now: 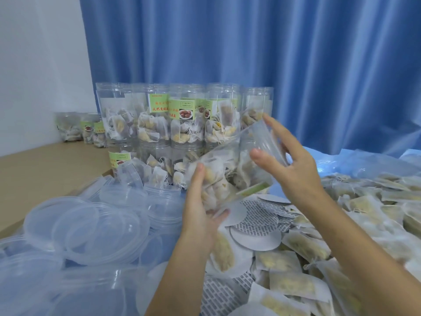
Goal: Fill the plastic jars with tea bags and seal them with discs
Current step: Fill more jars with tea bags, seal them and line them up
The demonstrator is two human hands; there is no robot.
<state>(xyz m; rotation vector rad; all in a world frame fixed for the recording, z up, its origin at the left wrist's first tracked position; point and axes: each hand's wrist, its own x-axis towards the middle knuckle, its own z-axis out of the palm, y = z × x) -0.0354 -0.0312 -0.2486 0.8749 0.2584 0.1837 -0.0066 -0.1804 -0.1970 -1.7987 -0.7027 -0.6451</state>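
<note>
Holding jar (230, 169) tilted above discs (255, 224), left hand (200, 208) gripping its base, right hand (293, 165) curled round its mouth end, long axis rising toward upper right, tea bags (218, 179) inside.

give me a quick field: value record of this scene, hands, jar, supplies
left hand: left hand grips the lower body of the held jar
right hand: right hand holds the jar's mouth end
held jar: tilted, clear plastic, packed with tea bags
stacked jars: filled jars stacked in two tiers before the blue curtain
discs: seal discs piled under the hands
lids: clear lids heaped at left
loose tea bags: tea bags spread at right
</note>
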